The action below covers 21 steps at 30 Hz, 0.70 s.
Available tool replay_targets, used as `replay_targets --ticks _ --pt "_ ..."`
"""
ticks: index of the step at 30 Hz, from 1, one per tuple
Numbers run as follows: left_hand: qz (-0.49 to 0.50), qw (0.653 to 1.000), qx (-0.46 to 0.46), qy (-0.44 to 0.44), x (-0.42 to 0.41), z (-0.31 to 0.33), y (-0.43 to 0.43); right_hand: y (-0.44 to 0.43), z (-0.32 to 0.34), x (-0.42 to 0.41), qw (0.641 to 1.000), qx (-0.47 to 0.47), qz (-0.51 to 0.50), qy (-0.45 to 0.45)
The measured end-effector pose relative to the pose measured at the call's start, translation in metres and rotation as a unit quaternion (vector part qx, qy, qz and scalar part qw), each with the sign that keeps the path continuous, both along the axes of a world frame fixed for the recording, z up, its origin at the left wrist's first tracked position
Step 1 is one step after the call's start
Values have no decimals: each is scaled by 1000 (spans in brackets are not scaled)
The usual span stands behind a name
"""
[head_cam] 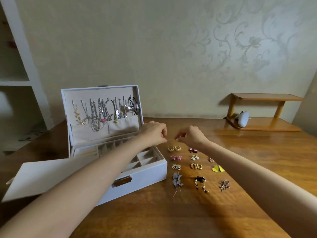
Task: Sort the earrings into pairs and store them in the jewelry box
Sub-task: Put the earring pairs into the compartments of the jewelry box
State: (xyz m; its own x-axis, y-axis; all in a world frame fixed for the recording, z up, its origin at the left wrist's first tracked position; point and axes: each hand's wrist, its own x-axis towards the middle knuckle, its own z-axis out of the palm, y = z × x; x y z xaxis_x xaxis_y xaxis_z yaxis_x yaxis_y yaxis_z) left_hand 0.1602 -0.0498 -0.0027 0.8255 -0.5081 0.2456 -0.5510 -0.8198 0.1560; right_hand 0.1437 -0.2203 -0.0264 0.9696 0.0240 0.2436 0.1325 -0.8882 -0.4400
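A white jewelry box (147,176) stands open on the wooden table, its lid upright with necklaces hanging inside. Earrings lie in paired rows to its right: gold hoops (174,148), pink stars (176,157), gold ovals (196,166), yellow hearts (218,168), blue flower drops (177,181) and others. My left hand (155,132) hovers just above the gold hoops beside the box, fingers pinched together. My right hand (191,136) is close beside it, thumb and forefinger pinched. Whether either hand holds a small earring is not visible.
A white removable tray (42,177) leans at the box's left. A small wooden shelf (264,114) with a white object (242,121) under it stands at the table's far right. White wall shelves are on the left.
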Motion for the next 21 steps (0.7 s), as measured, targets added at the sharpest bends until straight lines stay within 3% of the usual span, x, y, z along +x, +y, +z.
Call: replay_targets --ticks 5,12,21 --pt "1 994 100 35 11 -12 -29 -11 -10 0 997 -45 13 55" --pt "9 989 139 46 16 -22 -42 -6 -25 11 993 -108 16 46" --pt "6 997 63 38 18 -16 -28 5 -4 10 999 5 37 18"
